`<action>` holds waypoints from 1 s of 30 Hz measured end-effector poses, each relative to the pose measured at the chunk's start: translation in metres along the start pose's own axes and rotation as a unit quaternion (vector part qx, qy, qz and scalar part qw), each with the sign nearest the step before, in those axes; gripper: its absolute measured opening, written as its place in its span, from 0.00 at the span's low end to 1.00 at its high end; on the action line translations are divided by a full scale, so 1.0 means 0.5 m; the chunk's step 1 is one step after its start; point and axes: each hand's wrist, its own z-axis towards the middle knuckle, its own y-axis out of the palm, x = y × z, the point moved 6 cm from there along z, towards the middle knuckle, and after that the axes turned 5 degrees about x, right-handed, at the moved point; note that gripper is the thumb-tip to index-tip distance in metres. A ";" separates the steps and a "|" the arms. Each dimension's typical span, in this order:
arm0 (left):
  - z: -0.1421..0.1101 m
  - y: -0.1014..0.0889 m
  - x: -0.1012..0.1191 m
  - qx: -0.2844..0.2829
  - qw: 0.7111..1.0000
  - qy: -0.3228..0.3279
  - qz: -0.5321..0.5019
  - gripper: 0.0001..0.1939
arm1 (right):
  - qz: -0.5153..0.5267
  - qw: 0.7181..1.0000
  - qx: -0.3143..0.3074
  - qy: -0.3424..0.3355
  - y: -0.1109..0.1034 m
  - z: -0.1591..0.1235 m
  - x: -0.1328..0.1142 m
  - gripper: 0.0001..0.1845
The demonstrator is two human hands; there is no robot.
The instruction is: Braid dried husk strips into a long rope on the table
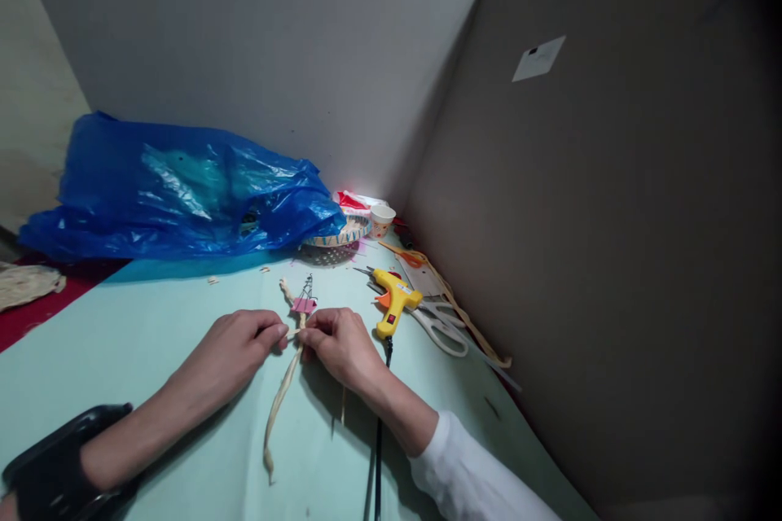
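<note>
My left hand [235, 346] and my right hand [339, 342] meet over a pale green table [152, 326]. Both pinch a thin, pale braided strip [279, 399] that runs from a pink binder clip [304, 304] down toward me. The fingertips of both hands are closed on the strip just below the clip. A black band sits on my left wrist, and a white sleeve covers my right forearm.
A yellow glue gun [394, 305] with a black cord lies right of my hand, beside white-handled scissors [441, 327] and loose strips. A blue plastic bag [177, 191], a woven basket [339, 240] and a paper cup [382, 220] stand at the back. A brown panel [580, 260] walls the right.
</note>
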 end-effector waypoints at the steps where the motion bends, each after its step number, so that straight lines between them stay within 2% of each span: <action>1: -0.004 0.002 0.004 -0.002 1.000 0.001 0.001 0.17 | 0.005 1.000 -0.001 -0.001 0.000 0.001 0.002 0.12; 4: -0.027 0.024 0.026 -0.020 1.000 0.002 0.013 0.16 | 0.037 0.999 -0.010 0.016 -0.001 0.004 0.011 0.11; 10: -0.079 0.072 0.070 -0.065 0.992 0.023 0.108 0.17 | 0.110 0.990 -0.047 0.080 0.000 0.010 0.026 0.10; 15: -0.096 0.090 0.073 -0.103 0.974 0.051 0.196 0.21 | 0.200 0.965 -0.086 0.143 0.002 0.002 0.015 0.13; 20: -0.104 0.098 0.076 -0.137 0.956 0.076 0.250 0.27 | 0.224 0.962 -0.075 0.138 -0.004 -0.004 0.004 0.11; 23: -0.089 0.075 0.075 -0.102 0.966 0.093 0.216 0.22 | 0.232 0.960 -0.080 0.136 -0.001 -0.005 0.008 0.10; 26: -0.051 0.027 0.054 -0.006 0.988 0.058 0.146 0.24 | 0.235 0.958 -0.084 0.139 0.003 -0.004 0.016 0.11; 28: -0.025 0.000 0.037 0.052 0.994 0.040 0.085 0.21 | 0.238 0.957 -0.092 0.139 0.006 -0.003 0.019 0.12; 30: -0.008 0.002 0.019 0.029 0.999 0.012 0.005 0.17 | 0.253 0.950 -0.110 0.143 0.011 -0.004 0.019 0.14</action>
